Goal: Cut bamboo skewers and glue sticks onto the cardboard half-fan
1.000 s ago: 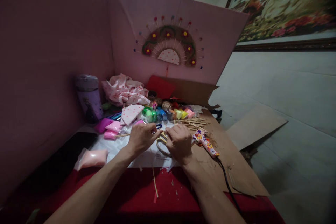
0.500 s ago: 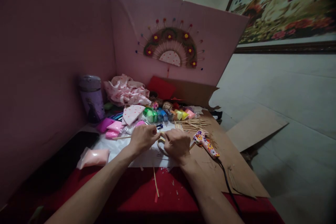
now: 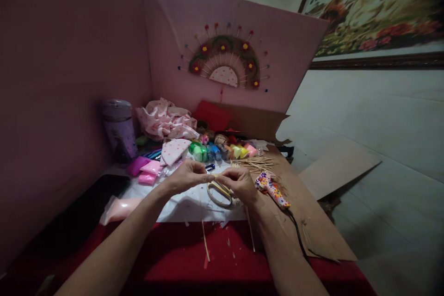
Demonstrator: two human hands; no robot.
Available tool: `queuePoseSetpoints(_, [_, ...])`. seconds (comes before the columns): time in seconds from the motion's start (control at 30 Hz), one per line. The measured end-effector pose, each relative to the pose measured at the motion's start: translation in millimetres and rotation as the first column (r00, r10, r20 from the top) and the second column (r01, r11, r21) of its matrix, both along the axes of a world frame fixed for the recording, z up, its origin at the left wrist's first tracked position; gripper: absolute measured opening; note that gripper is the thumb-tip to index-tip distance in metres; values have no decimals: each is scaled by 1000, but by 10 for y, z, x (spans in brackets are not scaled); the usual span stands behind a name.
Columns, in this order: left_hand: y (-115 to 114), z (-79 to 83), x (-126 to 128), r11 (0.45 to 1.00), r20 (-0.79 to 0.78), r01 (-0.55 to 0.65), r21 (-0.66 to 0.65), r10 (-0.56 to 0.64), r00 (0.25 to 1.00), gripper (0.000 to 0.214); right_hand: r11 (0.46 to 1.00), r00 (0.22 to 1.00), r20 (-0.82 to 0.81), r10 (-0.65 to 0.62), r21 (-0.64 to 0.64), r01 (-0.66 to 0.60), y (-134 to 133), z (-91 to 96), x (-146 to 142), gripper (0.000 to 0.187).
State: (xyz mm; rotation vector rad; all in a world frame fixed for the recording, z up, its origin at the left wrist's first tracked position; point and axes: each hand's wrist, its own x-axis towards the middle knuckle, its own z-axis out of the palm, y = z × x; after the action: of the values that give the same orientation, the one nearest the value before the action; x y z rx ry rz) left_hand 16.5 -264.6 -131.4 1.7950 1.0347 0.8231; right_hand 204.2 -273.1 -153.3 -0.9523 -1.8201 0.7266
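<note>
My left hand (image 3: pixel 189 176) and my right hand (image 3: pixel 239 186) meet fingertip to fingertip over the white sheet (image 3: pixel 180 208). Both are closed in a pinch on a small, thin pale piece (image 3: pixel 215 175), mostly covered by the fingers; its kind is not clear. Under the right hand lie scissors (image 3: pixel 220 195) with yellow and dark handles, their blades partly hidden. A thin wooden stick (image 3: pixel 251 236) slants down below the right wrist, and another stick (image 3: pixel 206 243) lies over the red cloth (image 3: pixel 173 259).
Wooden sticks (image 3: pixel 256 164) and a flower-patterned glue gun (image 3: pixel 272 190) with a black cord lie on cardboard (image 3: pixel 312 236) at right. Behind are bagged coloured clay (image 3: pixel 199 151), spotted fabric (image 3: pixel 166 120) and a purple tumbler (image 3: pixel 120 132). A decorated half-circle (image 3: pixel 224 46) hangs on the pink panel.
My fingertips have come together and the right hand has tilted, showing more of the scissors. The stick left of my left hand no longer shows; one now shows below the right wrist.
</note>
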Motion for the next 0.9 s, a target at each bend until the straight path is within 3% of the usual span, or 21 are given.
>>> queuePoseSetpoints(0.03, [15,-22,1,995,-76,-63,83,69,995,38,990,986,123,-112,100,100,-6,-9,-11,20])
queuePoseSetpoints(0.1, [32,-57,8,960,-240,-147,239,205,949,36,920,876,346,-336,320,226,-21,-21,-27,20])
queuePoseSetpoints(0.17, [28,-69,15,926,-377,-162,342,292,879,33,854,740,486,-465,467,230,-29,-19,-25,21])
queuePoseSetpoints(0.27, [12,-60,23,906,-462,-138,401,330,823,31,804,612,578,-540,569,172,-6,13,21,17])
queuePoseSetpoints(0.4, [34,-71,20,908,-412,-159,387,324,852,22,740,485,599,-637,651,168,71,56,131,14])
queuePoseSetpoints(0.57, [82,-127,-4,889,-301,-222,400,356,885,17,679,336,590,-734,652,337,170,17,281,22])
queuePoseSetpoints(0.67, [94,-134,-20,841,-124,-336,424,421,898,18,631,281,572,-771,625,459,214,-24,325,28])
queuePoseSetpoints(0.73, [96,-123,-28,793,29,-424,437,459,888,18,594,274,538,-798,620,513,213,-38,298,31])
queuePoseSetpoints(0.8, [98,-108,-36,754,152,-490,437,475,867,19,612,341,512,-788,596,520,170,-44,208,28])
queuePoseSetpoints(0.83, [100,-102,-40,742,189,-514,430,483,855,19,653,404,514,-757,564,505,129,-48,140,24])
queuePoseSetpoints(0.9, [111,-100,-52,734,201,-546,404,511,836,20,810,562,584,-586,438,389,20,-64,-32,24])
